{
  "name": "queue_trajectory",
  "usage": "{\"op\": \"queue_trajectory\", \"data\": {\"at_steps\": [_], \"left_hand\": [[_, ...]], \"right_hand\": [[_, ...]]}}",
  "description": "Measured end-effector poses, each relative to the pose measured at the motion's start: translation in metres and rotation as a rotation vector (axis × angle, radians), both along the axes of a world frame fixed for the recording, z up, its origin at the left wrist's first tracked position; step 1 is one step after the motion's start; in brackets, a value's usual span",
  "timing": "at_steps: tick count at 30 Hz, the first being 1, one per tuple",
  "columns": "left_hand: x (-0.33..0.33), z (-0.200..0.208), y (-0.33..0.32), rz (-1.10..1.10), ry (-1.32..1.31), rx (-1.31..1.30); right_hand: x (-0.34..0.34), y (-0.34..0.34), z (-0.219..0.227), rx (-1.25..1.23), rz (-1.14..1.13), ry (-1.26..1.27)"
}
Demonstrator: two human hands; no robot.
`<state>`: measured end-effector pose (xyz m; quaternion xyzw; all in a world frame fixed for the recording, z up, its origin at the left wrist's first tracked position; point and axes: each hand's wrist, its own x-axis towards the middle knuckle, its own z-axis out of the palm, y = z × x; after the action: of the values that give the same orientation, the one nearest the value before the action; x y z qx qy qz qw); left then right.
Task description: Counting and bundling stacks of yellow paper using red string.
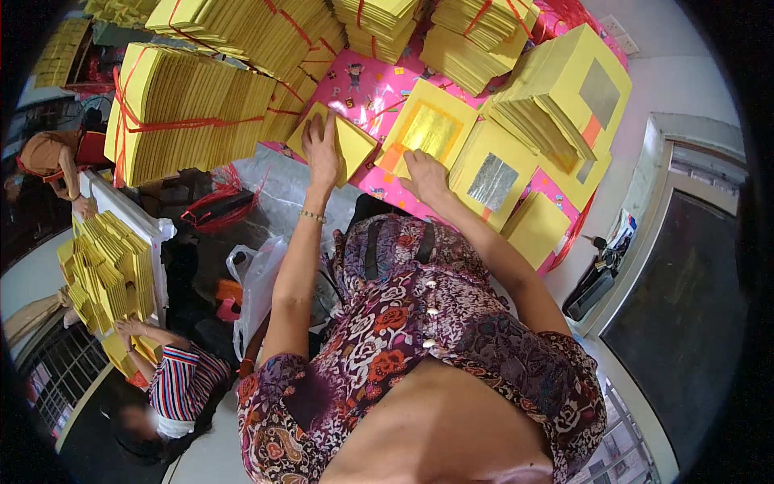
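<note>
Item, a low yellow paper stack (355, 148), lying on a pink printed cloth (403, 71), in front of the person; left hand (321, 149) laid over its top, fingers stretched forward; whether thumb and fingers clamp it, cannot tell. Item, a yellow stack faced with a gold foil square (434, 127), orange-bordered, just right of the first; right hand (425, 173) at its near edge, fingers bent and fingertips upon it; whether they pinch a sheet, cannot tell.

Adjoining: a yellow stack with a silver foil panel (493, 179), beside the right hand; a plain yellow stack (538, 228), nearer and further right; a tall leaning pile (536, 113), beyond, its right-hand face bearing another silver panel. To the left: a long yellow bundle (201, 113), bound with red string (193, 125); more tied bundles (371, 28) along the far side.

Outlying: a white plastic bag (258, 290), below the cloth at left; loose red strands (226, 198), near it; a person in a striped top (187, 375), hands at a heap of folded yellow paper (105, 266); a second person in a brown cap (47, 153), upper left.
</note>
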<state>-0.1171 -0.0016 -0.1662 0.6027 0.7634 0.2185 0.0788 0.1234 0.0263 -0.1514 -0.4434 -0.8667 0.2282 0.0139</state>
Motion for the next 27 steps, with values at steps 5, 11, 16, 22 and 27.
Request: {"op": "queue_trajectory", "data": {"at_steps": [5,11,16,22,27], "left_hand": [[-0.003,0.008,-0.006,-0.003,0.017,0.049],[-0.006,0.017,-0.012,-0.008,-0.023,0.135],[-0.005,0.026,-0.019,0.014,0.005,0.185],[0.027,0.049,-0.04,0.111,-0.117,0.293],[0.081,0.041,-0.064,-0.033,-0.692,0.17]], "right_hand": [[0.01,-0.002,0.004,-0.036,-0.022,0.115],[0.014,0.003,0.004,-0.181,-0.135,0.167],[0.014,0.006,0.0,-0.206,-0.167,0.163],[0.016,0.007,-0.006,-0.195,-0.191,0.169],[0.015,0.009,-0.007,-0.194,-0.195,0.168]]}}
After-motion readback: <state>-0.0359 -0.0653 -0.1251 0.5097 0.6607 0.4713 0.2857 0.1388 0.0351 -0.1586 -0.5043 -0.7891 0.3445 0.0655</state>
